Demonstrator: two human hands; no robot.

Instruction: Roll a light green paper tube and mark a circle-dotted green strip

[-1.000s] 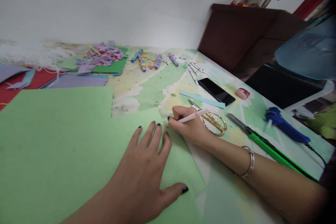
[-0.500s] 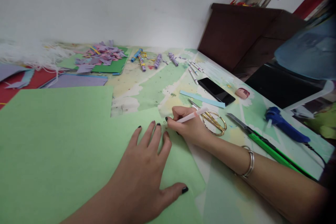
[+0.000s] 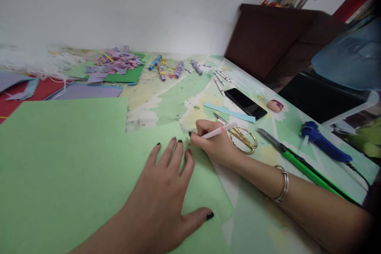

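Note:
My left hand (image 3: 166, 182) lies flat with its fingers spread on light green paper (image 3: 68, 166). Closed around a white marker pen (image 3: 218, 130) with an orange band, my right hand (image 3: 216, 145) rests at the paper's right part. Small drawn marks, one a little ring, show on the paper by the right fingertips; the pen's tip is hidden by the fingers. Just beyond the right hand lie gold-handled scissors (image 3: 244, 139), partly covered by that hand, and a light blue paper strip (image 3: 229, 112).
A black phone (image 3: 245, 103), several white markers (image 3: 219, 86), a green utility knife (image 3: 306, 168) with its blade out and a blue glue gun (image 3: 326, 141) lie to the right. Purple paper scraps (image 3: 119, 61) and rolled paper pieces (image 3: 179, 69) lie near the wall.
My right hand has shifted very slightly with the marker pen. My left hand stays in place on the paper.

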